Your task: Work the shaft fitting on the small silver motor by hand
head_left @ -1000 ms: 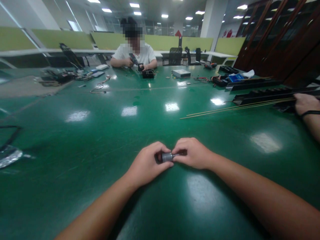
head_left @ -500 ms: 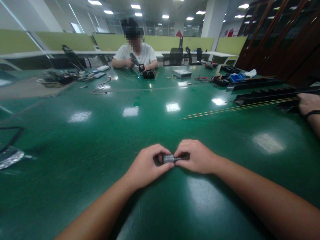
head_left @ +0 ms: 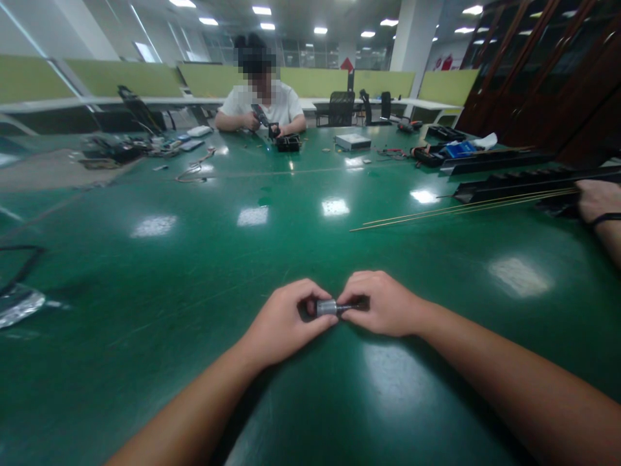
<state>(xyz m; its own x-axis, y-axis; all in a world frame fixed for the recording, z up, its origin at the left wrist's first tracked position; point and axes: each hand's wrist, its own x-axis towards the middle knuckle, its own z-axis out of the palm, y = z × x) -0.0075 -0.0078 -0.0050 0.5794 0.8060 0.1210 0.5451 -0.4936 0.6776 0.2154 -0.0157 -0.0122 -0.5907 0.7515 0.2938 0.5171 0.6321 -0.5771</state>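
Note:
Just over the green table (head_left: 194, 278), my left hand (head_left: 284, 323) pinches a short silver metal cylinder (head_left: 326, 307) between thumb and fingers. A thin dark shaft (head_left: 345, 309) sticks out of its right end. My right hand (head_left: 385, 303) is closed round that shaft with thumb and forefinger, close against the cylinder. The piece lies roughly level, and its left end is partly hidden inside my left hand. Whether it is a small motor I cannot tell.
Thin brass-coloured rods (head_left: 412, 221) lie at the right, beside a black rail (head_left: 504, 186) and another person's hand (head_left: 596, 200). Across the table a person (head_left: 264, 107) holds a dark tool (head_left: 261, 115). Electronics clutter (head_left: 116, 147) and silver wrapping (head_left: 19, 304) are at left.
Hardly anything differs: both my hands keep their hold on the cylinder and shaft. The view has shifted very slightly.

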